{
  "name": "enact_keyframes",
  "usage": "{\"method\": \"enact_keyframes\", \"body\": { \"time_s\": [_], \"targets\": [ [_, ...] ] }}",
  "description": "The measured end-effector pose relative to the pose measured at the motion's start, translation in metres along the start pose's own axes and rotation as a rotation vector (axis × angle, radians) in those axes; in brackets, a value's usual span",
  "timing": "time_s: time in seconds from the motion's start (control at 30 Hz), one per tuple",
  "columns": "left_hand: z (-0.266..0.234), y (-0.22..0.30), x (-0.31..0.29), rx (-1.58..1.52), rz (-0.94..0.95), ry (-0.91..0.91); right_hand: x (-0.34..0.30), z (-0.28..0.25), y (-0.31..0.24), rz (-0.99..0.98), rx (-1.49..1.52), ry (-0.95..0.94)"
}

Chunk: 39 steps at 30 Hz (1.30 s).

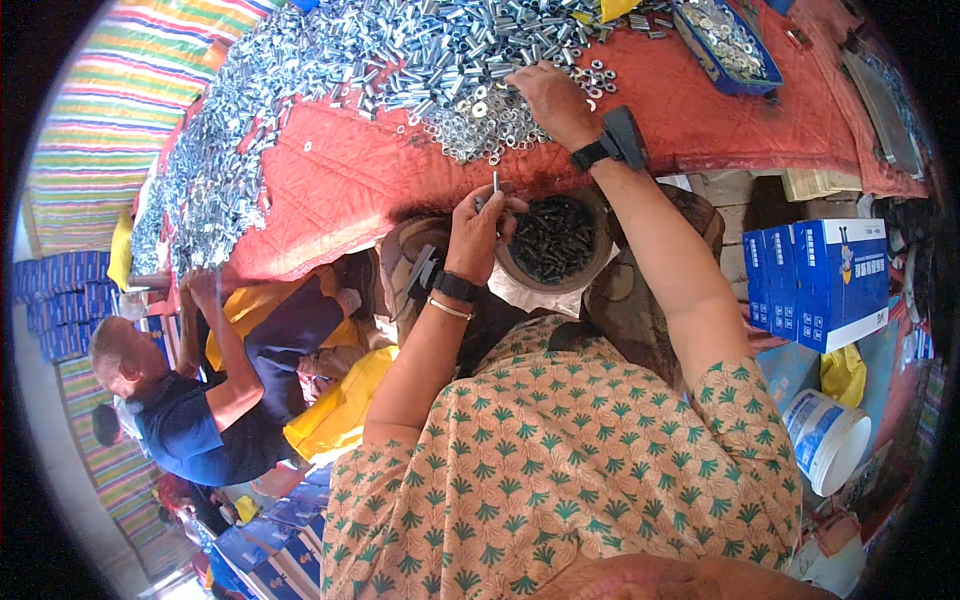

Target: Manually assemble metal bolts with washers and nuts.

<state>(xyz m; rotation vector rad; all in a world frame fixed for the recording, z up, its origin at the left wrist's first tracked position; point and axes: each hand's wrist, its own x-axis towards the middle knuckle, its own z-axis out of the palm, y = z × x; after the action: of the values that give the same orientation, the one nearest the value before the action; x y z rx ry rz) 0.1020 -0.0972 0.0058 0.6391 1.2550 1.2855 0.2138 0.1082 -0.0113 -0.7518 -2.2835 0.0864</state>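
In front of me my left hand (478,228) is closed around a thin metal bolt (495,182), whose shank points up between thumb and fingers. Further off, my right hand (555,102) reaches into the edge of the pile of silvery metal sleeves (430,50). Its fingers are curled together, and whatever they grip is hidden. Just beside that hand lies a heap of flat ring washers (470,135) on the red cloth (350,170). Below the table edge, between my knees, stands a round tub (545,287) filled with dark bolts (552,238).
A blue tray (715,75) of washers sits at the far right. Blue-and-white boxes (820,280) and a white bucket (835,440) are on my right. At the left another person (200,400) works at the same table, near a yellow cloth (345,405).
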Motion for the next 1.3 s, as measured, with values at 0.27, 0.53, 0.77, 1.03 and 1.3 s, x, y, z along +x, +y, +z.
{"method": "enact_keyframes", "body": {
  "time_s": [0.27,0.53,0.77,1.03,1.3],
  "targets": [
    [-0.003,0.019,0.005,-0.165,-0.101,-0.011,0.004,-0.011,-0.007,0.22,0.338,-0.053],
    [-0.002,0.027,0.019,-0.131,-0.022,0.012,-0.013,-0.031,-0.026,0.688,1.546,-0.26],
    [0.004,0.029,0.017,-0.134,-0.032,0.001,-0.018,-0.029,-0.027,0.61,1.563,-0.32],
    [0.015,0.026,0.018,0.016,0.056,0.01,-0.019,-0.037,-0.033,0.408,1.19,-0.486],
    [0.005,0.035,0.028,-0.081,0.01,-0.049,-0.012,-0.044,-0.038,0.256,0.965,-0.534]
  ]
}}
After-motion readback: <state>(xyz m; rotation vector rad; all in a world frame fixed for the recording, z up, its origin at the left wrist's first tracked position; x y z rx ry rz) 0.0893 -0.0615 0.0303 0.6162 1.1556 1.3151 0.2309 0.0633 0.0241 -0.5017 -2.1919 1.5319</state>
